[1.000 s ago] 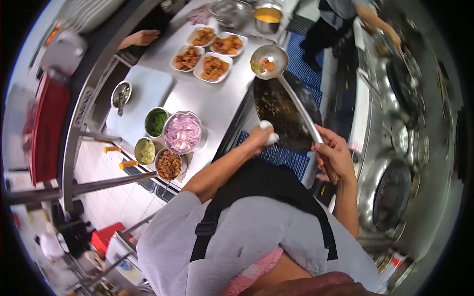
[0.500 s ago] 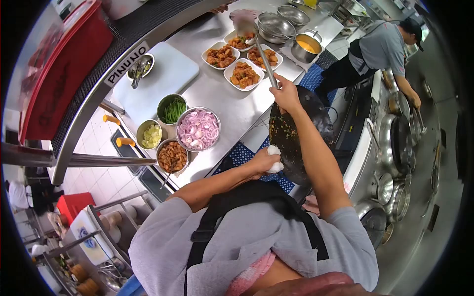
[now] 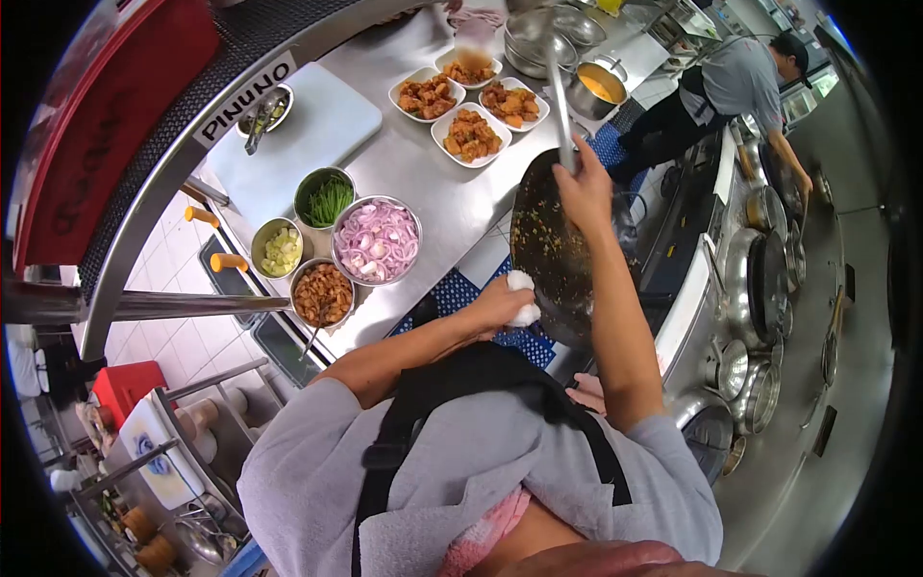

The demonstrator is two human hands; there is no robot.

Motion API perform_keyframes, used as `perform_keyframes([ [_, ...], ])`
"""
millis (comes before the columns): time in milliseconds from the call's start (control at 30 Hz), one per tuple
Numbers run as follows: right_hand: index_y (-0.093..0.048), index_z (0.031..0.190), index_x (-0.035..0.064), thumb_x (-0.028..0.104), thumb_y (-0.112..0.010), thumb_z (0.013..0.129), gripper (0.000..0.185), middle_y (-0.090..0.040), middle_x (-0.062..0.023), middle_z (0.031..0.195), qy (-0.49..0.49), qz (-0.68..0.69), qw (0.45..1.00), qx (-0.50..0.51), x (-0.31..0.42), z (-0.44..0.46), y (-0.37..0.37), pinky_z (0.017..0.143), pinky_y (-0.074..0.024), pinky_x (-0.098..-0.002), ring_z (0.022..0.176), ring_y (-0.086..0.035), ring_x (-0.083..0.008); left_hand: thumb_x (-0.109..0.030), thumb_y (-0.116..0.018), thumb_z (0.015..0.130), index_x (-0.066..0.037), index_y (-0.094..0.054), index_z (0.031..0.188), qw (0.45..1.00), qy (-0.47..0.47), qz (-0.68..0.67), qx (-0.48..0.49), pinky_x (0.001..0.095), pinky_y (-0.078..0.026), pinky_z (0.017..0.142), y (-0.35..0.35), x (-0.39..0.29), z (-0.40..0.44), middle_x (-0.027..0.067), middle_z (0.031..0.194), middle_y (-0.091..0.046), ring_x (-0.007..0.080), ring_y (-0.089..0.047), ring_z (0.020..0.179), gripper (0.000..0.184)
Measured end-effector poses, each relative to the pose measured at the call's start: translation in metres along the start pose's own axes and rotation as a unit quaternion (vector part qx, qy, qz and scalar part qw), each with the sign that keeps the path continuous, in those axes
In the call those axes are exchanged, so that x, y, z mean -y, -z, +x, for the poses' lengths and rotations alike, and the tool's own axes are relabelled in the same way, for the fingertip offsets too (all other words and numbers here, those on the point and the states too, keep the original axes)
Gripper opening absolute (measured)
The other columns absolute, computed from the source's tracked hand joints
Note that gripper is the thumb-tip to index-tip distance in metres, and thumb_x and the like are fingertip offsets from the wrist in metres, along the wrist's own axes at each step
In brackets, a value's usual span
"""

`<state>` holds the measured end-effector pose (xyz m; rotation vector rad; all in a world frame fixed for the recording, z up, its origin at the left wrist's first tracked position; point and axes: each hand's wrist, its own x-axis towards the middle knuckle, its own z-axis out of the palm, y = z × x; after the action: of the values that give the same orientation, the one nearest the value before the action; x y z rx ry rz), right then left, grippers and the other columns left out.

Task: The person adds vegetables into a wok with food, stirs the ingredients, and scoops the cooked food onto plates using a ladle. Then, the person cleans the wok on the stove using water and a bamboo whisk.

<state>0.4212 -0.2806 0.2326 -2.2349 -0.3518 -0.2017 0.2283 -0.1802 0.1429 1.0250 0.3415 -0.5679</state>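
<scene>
My left hand (image 3: 494,302) is closed around a folded white cloth (image 3: 522,299) at the near edge of a dark wok (image 3: 562,284). Bits of chopped food cling to the wok's inner surface. My right hand (image 3: 585,189) grips the long metal handle of a ladle (image 3: 559,101) above the wok, the handle pointing away from me. The ladle's head cannot be made out now. Beyond the wok, several white bowls of saucy browned pieces, one of them a front bowl (image 3: 471,136), stand grouped on the steel counter (image 3: 437,202).
Sliced onions (image 3: 377,240), chopped green herbs (image 3: 330,204), pale chopped pieces (image 3: 279,252) and brown pieces (image 3: 323,294) sit in metal containers at left. A white cutting board (image 3: 317,125) lies behind. A co-worker (image 3: 740,87) leans over the stove at right, with pans (image 3: 760,279) along it.
The ladle's head has lifted off the rear bowl and its handle has swung upright and rightward. The wok and my left hand have shifted slightly left in view.
</scene>
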Motion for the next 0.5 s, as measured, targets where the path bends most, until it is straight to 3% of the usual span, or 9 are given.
perform_keyframes([
  [33, -0.053, 0.144, 0.0069, 0.011, -0.068, 0.087, 0.059, -0.070, -0.0140, 0.089, 0.020, 0.062, 0.998, -0.017, -0.010, -0.020, 0.017, 0.064, -0.0528, -0.0342, 0.063, -0.062, -0.0193, -0.006, -0.059, 0.086, -0.002, -0.058, 0.123, 1.000, -0.010, -0.018, 0.012, 0.0318, -0.055, 0.066, -0.001, -0.004, 0.000, 0.0069, 0.098, -0.066, 0.0171, -0.066, 0.079, 0.038],
  [100, -0.045, 0.151, 0.0091, 0.000, -0.061, 0.094, 0.060, -0.060, -0.0024, 0.080, -0.091, 0.166, 0.982, 0.030, 0.016, -0.079, 0.070, 0.048, -0.0421, -0.0244, 0.054, -0.053, -0.0085, -0.005, -0.058, 0.086, -0.002, -0.058, 0.123, 0.997, -0.030, -0.055, 0.035, 0.0315, -0.055, 0.068, -0.004, -0.008, 0.001, 0.0074, 0.101, -0.066, 0.0175, -0.067, 0.081, 0.037],
  [133, -0.043, 0.152, 0.0085, 0.000, -0.060, 0.095, 0.060, -0.058, -0.0019, 0.078, -0.122, 0.201, 0.971, 0.035, 0.011, -0.109, 0.089, 0.044, -0.0398, -0.0233, 0.051, -0.050, -0.0074, -0.004, -0.057, 0.087, -0.002, -0.059, 0.122, 0.996, -0.037, -0.075, 0.010, 0.0317, -0.056, 0.070, -0.014, -0.018, -0.006, 0.0076, 0.101, -0.067, 0.0178, -0.068, 0.083, 0.035],
  [233, -0.039, 0.156, 0.0101, 0.001, -0.059, 0.097, 0.063, -0.058, -0.0010, 0.079, -0.203, 0.209, 0.956, 0.020, -0.020, -0.199, 0.137, 0.043, -0.0398, -0.0229, 0.051, -0.050, -0.0066, -0.005, -0.057, 0.088, -0.001, -0.062, 0.111, 0.999, -0.032, -0.014, -0.005, 0.0325, -0.056, 0.065, -0.014, -0.016, 0.007, 0.0083, 0.094, -0.067, 0.0185, -0.068, 0.078, 0.024],
  [300, -0.039, 0.156, 0.0107, 0.001, -0.059, 0.096, 0.064, -0.058, 0.0001, 0.077, -0.267, 0.167, 0.949, 0.005, -0.040, -0.250, 0.157, 0.042, -0.0408, -0.0232, 0.051, -0.050, -0.0065, -0.007, -0.060, 0.087, -0.001, -0.062, 0.103, 0.999, -0.048, 0.002, -0.019, 0.0338, -0.054, 0.054, -0.023, -0.023, 0.002, 0.0082, 0.085, -0.066, 0.0180, -0.066, 0.066, 0.017],
  [367, -0.041, 0.155, 0.0082, -0.001, -0.059, 0.095, 0.063, -0.055, 0.0009, 0.072, -0.372, 0.145, 0.917, -0.013, -0.025, -0.279, 0.167, 0.043, -0.0431, -0.0236, 0.051, -0.051, -0.0071, -0.008, -0.060, 0.086, -0.003, -0.062, 0.103, 0.998, -0.047, 0.030, -0.018, 0.0325, -0.053, 0.052, -0.028, -0.022, 0.001, 0.0081, 0.086, -0.066, 0.0168, -0.065, 0.064, 0.018],
  [433, -0.044, 0.154, 0.0068, 0.000, -0.060, 0.095, 0.061, -0.057, 0.0001, 0.071, -0.416, 0.171, 0.892, -0.042, -0.066, -0.312, 0.161, 0.044, -0.0430, -0.0244, 0.051, -0.052, -0.0072, -0.010, -0.059, 0.087, -0.003, -0.061, 0.104, 0.997, -0.042, 0.047, -0.037, 0.0304, -0.051, 0.052, -0.036, -0.023, -0.002, 0.0067, 0.085, -0.065, 0.0157, -0.064, 0.065, 0.018],
  [467, -0.039, 0.156, 0.0103, -0.001, -0.058, 0.096, 0.063, -0.062, -0.0027, 0.092, -0.400, 0.090, 0.912, 0.015, -0.097, -0.327, 0.160, 0.046, -0.0560, -0.0262, 0.064, -0.061, -0.0086, -0.011, -0.058, 0.087, -0.003, -0.060, 0.106, 0.997, -0.038, 0.063, -0.033, 0.0289, -0.050, 0.051, -0.038, -0.021, -0.002, 0.0063, 0.086, -0.065, 0.0153, -0.064, 0.066, 0.020],
  [500, -0.041, 0.155, 0.0099, 0.000, -0.060, 0.096, 0.063, -0.062, -0.0019, 0.093, -0.395, 0.063, 0.916, 0.024, -0.097, -0.328, 0.154, 0.048, -0.0539, -0.0240, 0.067, -0.061, -0.0073, -0.011, -0.058, 0.088, -0.003, -0.060, 0.106, 0.997, -0.037, 0.069, -0.028, 0.0288, -0.050, 0.052, -0.041, -0.020, 0.000, 0.0067, 0.086, -0.065, 0.0153, -0.064, 0.066, 0.020],
])
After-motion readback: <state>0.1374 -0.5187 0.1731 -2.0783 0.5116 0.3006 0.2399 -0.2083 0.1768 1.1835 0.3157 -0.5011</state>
